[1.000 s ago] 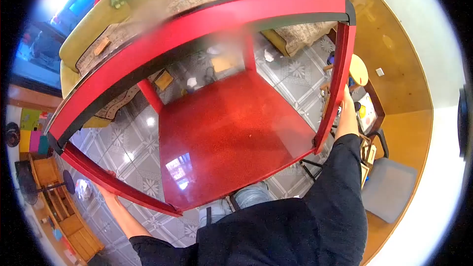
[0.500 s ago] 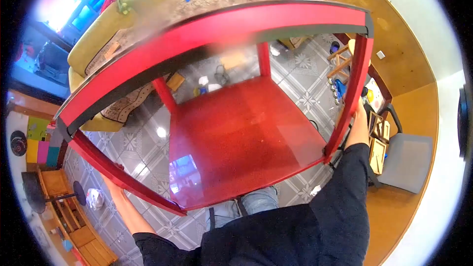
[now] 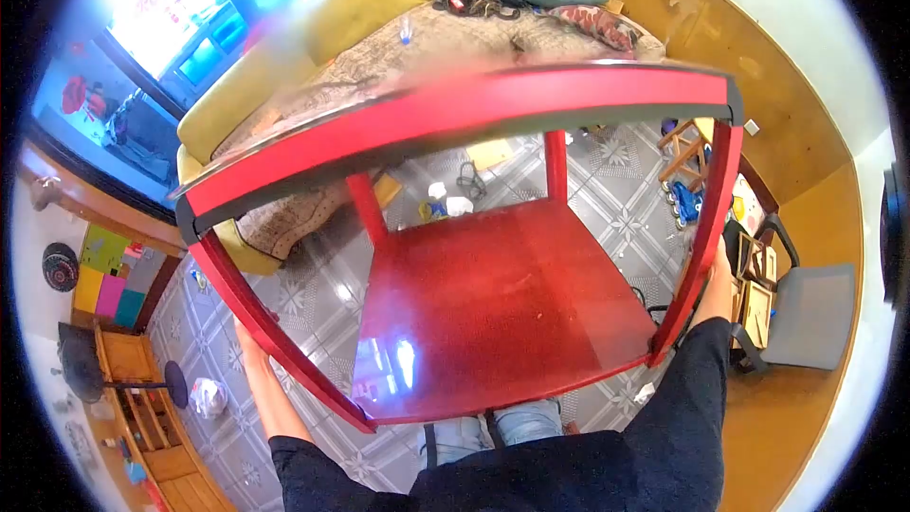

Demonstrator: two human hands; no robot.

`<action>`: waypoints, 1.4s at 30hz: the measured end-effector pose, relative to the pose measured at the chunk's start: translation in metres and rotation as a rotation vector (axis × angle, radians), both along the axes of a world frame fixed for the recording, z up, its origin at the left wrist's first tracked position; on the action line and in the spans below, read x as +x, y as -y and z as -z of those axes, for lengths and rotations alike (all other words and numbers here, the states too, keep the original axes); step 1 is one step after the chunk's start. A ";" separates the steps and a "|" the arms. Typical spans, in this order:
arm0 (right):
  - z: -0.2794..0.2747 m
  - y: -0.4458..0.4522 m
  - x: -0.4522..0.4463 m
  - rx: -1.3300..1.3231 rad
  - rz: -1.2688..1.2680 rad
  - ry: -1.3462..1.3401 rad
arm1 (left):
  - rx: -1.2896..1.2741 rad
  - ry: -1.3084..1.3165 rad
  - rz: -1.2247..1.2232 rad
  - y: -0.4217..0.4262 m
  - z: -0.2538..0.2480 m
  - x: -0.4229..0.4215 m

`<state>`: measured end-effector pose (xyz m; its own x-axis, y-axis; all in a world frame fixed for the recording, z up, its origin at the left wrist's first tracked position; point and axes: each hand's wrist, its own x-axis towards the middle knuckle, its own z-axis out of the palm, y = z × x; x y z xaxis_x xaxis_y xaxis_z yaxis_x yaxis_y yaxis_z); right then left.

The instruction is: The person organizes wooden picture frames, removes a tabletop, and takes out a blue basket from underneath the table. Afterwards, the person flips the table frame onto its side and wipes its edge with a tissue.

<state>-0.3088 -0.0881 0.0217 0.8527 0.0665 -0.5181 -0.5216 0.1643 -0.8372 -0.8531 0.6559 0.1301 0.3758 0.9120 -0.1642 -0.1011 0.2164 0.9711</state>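
Note:
A red table (image 3: 493,303) fills the middle of the view, with a dark-edged top frame, posts at the corners and a flat red shelf below. The shelf is visible through the top, and light reflects off its near left part. My left hand (image 3: 250,336) is closed round the left post, its fingers mostly hidden behind it. On the other side my right hand (image 3: 718,283) grips the right post, fingers also partly hidden. The table stands close in front of my legs; whether its feet touch the floor is hidden.
Behind the table stands a yellow-green sofa (image 3: 374,5) with cushions and a patterned cover. A grey chair (image 3: 806,313) and blue roller skates (image 3: 682,201) are on the right. A white plastic bag (image 3: 209,398) and a wooden cabinet (image 3: 175,465) are at left. Paper scraps lie on the tiled floor.
The view has tilted up and shifted left, so the table sits lower and further right in it, and more of the sofa shows. Both hands keep their hold on the posts.

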 end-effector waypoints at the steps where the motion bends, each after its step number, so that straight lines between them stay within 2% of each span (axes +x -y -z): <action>1: 0.005 0.007 -0.013 0.018 0.071 0.062 | -0.002 0.006 0.032 -0.003 0.000 -0.003; 4: -0.009 0.011 -0.063 0.000 0.150 0.068 | -0.106 0.069 0.067 -0.026 0.015 -0.022; 9: -0.015 0.016 -0.150 -0.023 0.231 0.061 | -0.136 -0.048 -0.001 -0.047 0.004 -0.028; 11: -0.020 0.016 -0.175 -0.028 0.256 0.062 | -0.062 -0.010 0.124 -0.061 0.011 -0.038; 12: -0.020 0.016 -0.186 -0.026 0.267 0.063 | -0.096 -0.078 0.148 -0.066 0.007 -0.041; 19: -0.014 0.009 -0.247 0.005 0.301 0.053 | -0.096 -0.035 0.195 -0.078 0.018 -0.061; 25: -0.022 -0.003 -0.315 0.013 0.389 0.048 | -0.079 0.005 0.289 -0.100 0.000 -0.049; 29: -0.031 -0.021 -0.380 -0.006 0.483 0.041 | -0.103 0.080 0.389 -0.126 0.003 -0.054; 30: -0.033 -0.028 -0.402 -0.019 0.498 0.032 | -0.098 0.097 0.491 -0.141 0.007 -0.056; 33: -0.041 -0.049 -0.465 -0.042 0.565 0.017 | -0.191 -0.038 0.459 -0.160 0.003 -0.061; 36: -0.051 -0.072 -0.517 -0.044 0.636 0.022 | -0.136 -0.079 0.467 -0.168 -0.011 -0.060; 39: -0.062 -0.095 -0.554 -0.042 0.679 0.028 | -0.164 -0.033 0.526 -0.200 0.004 -0.063; 42: -0.075 -0.112 -0.579 -0.042 0.724 0.031 | -0.181 -0.021 0.582 -0.205 -0.003 -0.065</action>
